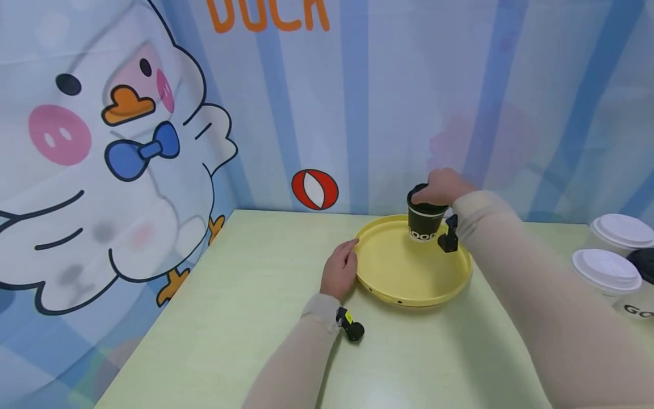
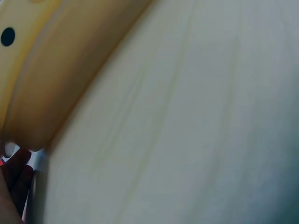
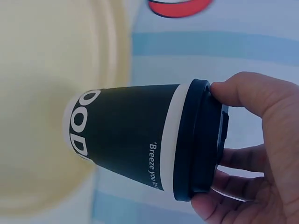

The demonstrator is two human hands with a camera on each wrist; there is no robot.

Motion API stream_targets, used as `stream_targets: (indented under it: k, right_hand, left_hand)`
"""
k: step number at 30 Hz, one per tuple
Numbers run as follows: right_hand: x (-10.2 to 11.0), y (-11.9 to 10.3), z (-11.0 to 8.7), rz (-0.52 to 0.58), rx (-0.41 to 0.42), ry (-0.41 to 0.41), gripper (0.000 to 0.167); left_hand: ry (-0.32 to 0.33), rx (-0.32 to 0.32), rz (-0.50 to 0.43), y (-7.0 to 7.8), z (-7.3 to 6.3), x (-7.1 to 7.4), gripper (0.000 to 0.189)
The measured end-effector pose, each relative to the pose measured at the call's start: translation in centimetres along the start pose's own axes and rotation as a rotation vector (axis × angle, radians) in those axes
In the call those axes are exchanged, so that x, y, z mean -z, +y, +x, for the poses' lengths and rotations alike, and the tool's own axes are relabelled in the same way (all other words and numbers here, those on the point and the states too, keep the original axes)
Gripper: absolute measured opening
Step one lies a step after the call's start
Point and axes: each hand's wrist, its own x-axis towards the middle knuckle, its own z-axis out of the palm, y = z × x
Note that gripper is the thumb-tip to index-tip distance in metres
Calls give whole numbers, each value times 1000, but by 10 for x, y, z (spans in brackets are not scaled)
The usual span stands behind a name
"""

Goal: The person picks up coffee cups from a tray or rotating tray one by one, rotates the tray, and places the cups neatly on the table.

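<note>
A black paper cup [image 3: 131,135] with white lettering and a black lid [image 3: 198,140] is in my right hand [image 1: 443,186]. Thumb and fingers grip it around the lid from above, as the right wrist view shows. The cup stands upright over the back part of a round yellow tray [image 1: 409,275]; whether its base touches the tray I cannot tell. My left hand [image 1: 339,271] touches the tray's left rim with fairly straight fingers. In the left wrist view only a few dark fingers [image 2: 21,179] show by the tray's edge.
At the right edge of the table stand several lidded cups: two with white lids [image 1: 607,271] and one with a black lid [image 1: 645,264]. Behind the table hangs a printed backdrop [image 1: 398,113] with a duck. The pale table [image 1: 245,318] extends left of the tray.
</note>
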Motion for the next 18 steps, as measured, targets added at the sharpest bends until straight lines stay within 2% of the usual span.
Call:
stream_targets:
  k: [3,7,12,18]
  right_hand:
    - [28,2,-9,28,-2,39,48]
    - [67,21,-23,27,-13,23,56]
    - [102,70,-39,-107,-21,-2,61]
    - [117,132,-62,-199,3,-48,62]
  left_hand:
    - [0,1,-5,-1,0,1,43]
    - [5,4,-11,0,0,1,43]
    - [4,7,-13,-1,1,1,43]
    - [4,23,-21,-1,-1,-1,42]
